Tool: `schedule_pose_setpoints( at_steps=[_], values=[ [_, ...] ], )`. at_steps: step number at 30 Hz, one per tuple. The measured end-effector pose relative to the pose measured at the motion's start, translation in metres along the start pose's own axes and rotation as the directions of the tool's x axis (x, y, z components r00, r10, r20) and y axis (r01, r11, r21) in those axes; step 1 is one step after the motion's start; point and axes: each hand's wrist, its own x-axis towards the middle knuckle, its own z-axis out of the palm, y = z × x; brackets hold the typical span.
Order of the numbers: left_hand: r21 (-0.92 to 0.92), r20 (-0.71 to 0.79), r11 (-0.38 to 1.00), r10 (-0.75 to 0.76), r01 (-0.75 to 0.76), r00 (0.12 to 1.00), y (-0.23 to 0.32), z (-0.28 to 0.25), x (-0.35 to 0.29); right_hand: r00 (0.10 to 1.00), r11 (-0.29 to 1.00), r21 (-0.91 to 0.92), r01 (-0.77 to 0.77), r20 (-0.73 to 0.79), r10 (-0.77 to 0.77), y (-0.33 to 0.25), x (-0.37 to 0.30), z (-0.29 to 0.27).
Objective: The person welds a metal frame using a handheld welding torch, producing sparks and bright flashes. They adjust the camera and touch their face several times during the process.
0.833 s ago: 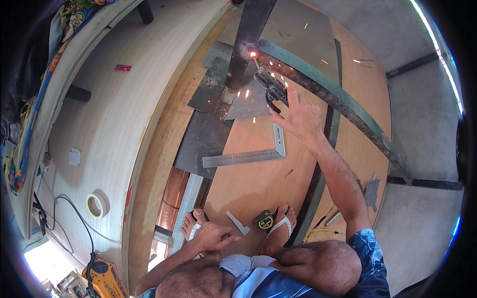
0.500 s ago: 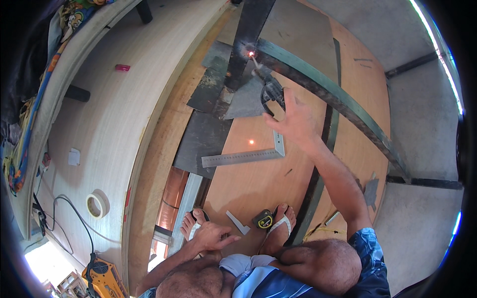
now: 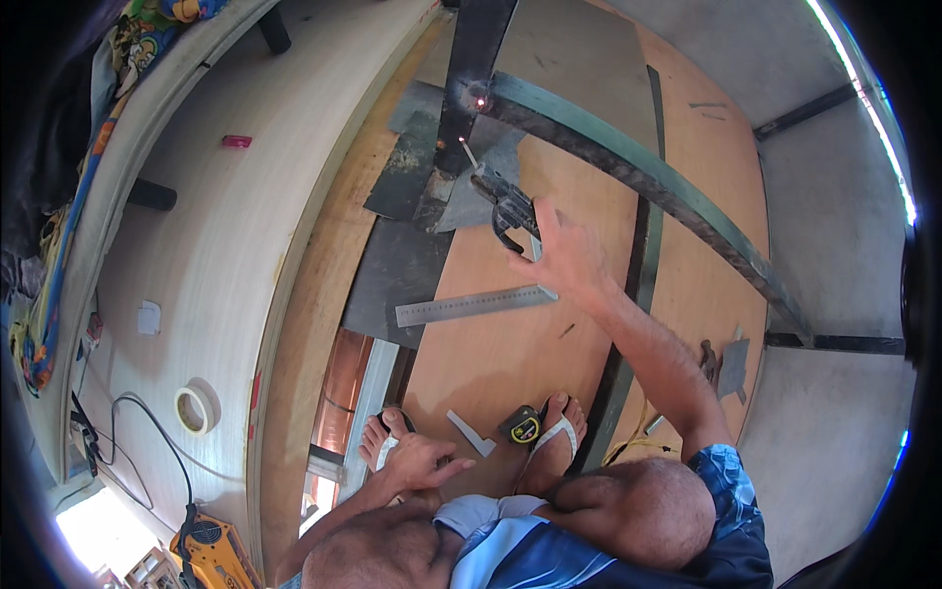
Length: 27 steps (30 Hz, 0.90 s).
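My right hand [image 3: 571, 257] is closed round a black electrode holder [image 3: 510, 204]. A short welding electrode [image 3: 470, 154] sticks out of its jaws, and its tip glows. That tip is apart from the steel, below a small glowing spot [image 3: 481, 102] where a long green steel tube [image 3: 638, 162] meets a dark steel bar [image 3: 470, 59]. My left hand [image 3: 424, 462] hangs loosely over my left foot, empty as far as I see, with its fingers stretched to the right. Below the holder lies a steel try square [image 3: 476, 305]; its short arm is partly covered by my right hand.
Near my feet are a tape measure [image 3: 520, 425] and a white angled piece [image 3: 471, 433]. Dark sheet pieces [image 3: 392, 270] lie under the joint. On the pale surface at left are a tape roll [image 3: 195, 408] and a cable [image 3: 162, 432] running to a yellow machine [image 3: 216, 552].
My right hand has drawn the electrode back from the joint, down and to the left. The bright glow at the joint has shrunk to a small spot. My left hand stays put.
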Motion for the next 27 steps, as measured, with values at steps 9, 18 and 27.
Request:
schedule_pose_setpoints(
  at_steps=[9, 18, 27],
  values=[
    [0.015, 0.015, 1.0, 0.011, -0.011, 1.0, 0.003, -0.005, 0.003, 0.989, 0.999, -0.053, -0.003, -0.145, -0.005, 0.016, 0.024, -0.016],
    [-0.034, -0.032, 0.997, 0.074, -0.075, 0.997, -0.002, -0.001, 0.003, 0.998, 0.983, -0.176, -0.052, -0.032, 0.048, 0.019, 0.033, -0.012],
    [0.018, 0.017, 1.0, 0.003, -0.003, 1.0, 0.006, 0.002, -0.004, 0.995, 0.997, -0.074, 0.009, -0.094, -0.016, 0.015, 0.011, -0.013]
  ],
)
